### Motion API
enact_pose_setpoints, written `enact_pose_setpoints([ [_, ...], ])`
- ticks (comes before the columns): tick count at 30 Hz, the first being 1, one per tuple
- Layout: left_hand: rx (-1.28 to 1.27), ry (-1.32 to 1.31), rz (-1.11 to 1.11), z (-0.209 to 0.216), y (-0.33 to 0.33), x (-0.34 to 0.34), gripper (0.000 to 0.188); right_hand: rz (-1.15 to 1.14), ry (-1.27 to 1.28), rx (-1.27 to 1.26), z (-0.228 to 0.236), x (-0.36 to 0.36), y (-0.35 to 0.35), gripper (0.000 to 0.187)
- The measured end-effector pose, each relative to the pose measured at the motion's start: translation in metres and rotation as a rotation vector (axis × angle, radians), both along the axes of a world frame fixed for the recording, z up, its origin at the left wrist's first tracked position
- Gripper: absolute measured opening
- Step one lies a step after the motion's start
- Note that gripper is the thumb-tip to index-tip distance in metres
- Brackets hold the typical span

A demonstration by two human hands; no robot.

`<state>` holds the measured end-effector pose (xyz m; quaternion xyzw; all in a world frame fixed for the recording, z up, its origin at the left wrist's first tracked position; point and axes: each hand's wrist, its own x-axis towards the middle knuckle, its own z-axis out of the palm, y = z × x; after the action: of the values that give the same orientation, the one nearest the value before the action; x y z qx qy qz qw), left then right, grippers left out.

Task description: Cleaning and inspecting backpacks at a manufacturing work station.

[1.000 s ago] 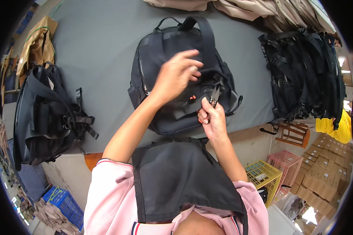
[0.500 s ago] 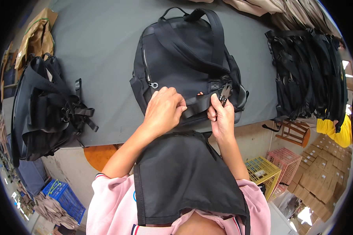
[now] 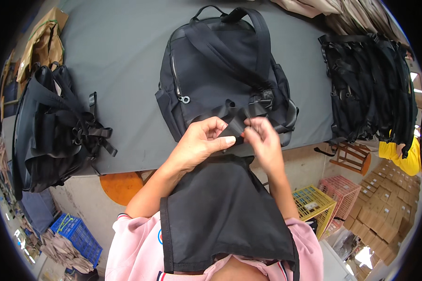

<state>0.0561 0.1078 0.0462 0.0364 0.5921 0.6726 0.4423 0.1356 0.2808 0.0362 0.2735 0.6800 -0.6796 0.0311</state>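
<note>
A black backpack lies on the grey-covered table, its zipper with a ring-shaped pull at the left and its padded straps folded across the upper part. Near its lower edge my left hand pinches a black webbing strap between thumb and fingers. My right hand, slightly blurred, is closed at the same webbing, just right of the left hand. Beyond the right hand a strap buckle rests on the bag. The thread snips seen earlier cannot be made out; the right hand may hide them.
Black bags are heaped at the table's left end, and more hang over its right end. Beige fabric lies at the far right. Below stand stools, a blue crate, a yellow crate and stacked cartons.
Both hands have drawn closer together over the webbing, which now loops upward between them. The snips, visible in my right hand before, no longer show.
</note>
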Motion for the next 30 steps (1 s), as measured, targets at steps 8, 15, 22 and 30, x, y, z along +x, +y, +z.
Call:
enact_pose_setpoints([
  [8, 0.214, 0.000, 0.081, 0.008, 0.009, 0.007, 0.025, 0.187, 0.362, 0.764, 0.040, 0.008, -0.015, 0.035],
  [15, 0.177, 0.012, -0.017, 0.022, 0.009, 0.006, 0.029, 0.174, 0.456, 0.889, 0.042, 0.020, -0.007, 0.037],
  [22, 0.155, 0.060, -0.027, 0.015, 0.007, 0.007, 0.028, 0.170, 0.487, 0.978, 0.042, 0.020, -0.010, 0.037],
  [30, 0.130, 0.050, -0.009, 0.011, 0.008, 0.008, 0.025, 0.082, 0.510, 0.927, 0.042, 0.028, -0.010, 0.035],
])
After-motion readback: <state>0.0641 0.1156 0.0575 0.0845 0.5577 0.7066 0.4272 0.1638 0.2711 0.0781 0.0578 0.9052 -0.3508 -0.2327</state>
